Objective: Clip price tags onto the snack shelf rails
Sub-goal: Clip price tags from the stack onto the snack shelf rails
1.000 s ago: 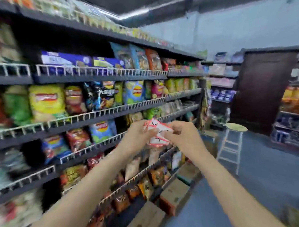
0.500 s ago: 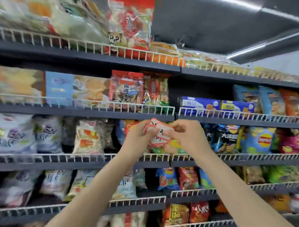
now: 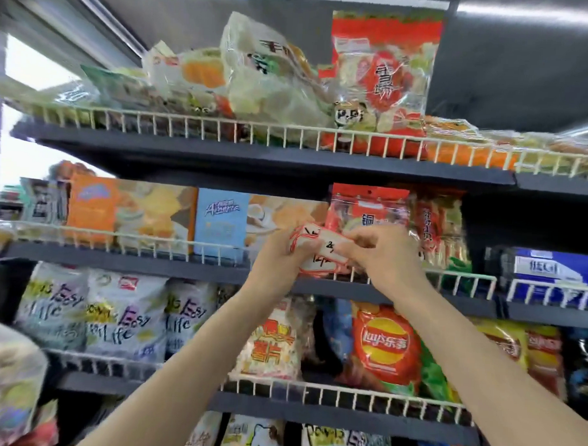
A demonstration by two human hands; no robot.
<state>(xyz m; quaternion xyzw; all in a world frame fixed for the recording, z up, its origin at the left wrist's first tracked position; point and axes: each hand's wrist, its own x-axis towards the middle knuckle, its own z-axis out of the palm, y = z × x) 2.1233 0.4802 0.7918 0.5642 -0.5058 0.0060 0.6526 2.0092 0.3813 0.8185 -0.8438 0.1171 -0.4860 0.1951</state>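
both hands are raised in front of the second shelf from the top, and the step in hand looks like sorting out one tag from a bunch, not yet clipping. the left hand (image 3: 276,255) is curled round a small stack of price tags (image 3: 318,257), white cards with red scalloped borders and black handwriting that is too smeared to read beyond a few strokes. the right hand (image 3: 382,257) meets it from the other side, thumb and fingertips pinching the top card of the stack, so both hands are closed on the tags and neither is free. just behind and below the hands runs the white wire rail (image 3: 458,280) of this shelf, which carries no tag that i can see. the next move, as i judge it, calls for peeling one card clear, then carrying it forward to the rail wire under the right product; whether the cards have a clip on the back is hidden. directly behind the right hand stands a red snack pouch (image 3: 367,205) with chinese characters. to the left of the left hand is a light blue box (image 3: 220,223) lettered "alberic" or similar, blurred. below the left forearm, white bags (image 3: 123,316) read "easy life". below the right wrist, a red lay's bag (image 3: 385,344) shows its logo in chinese.
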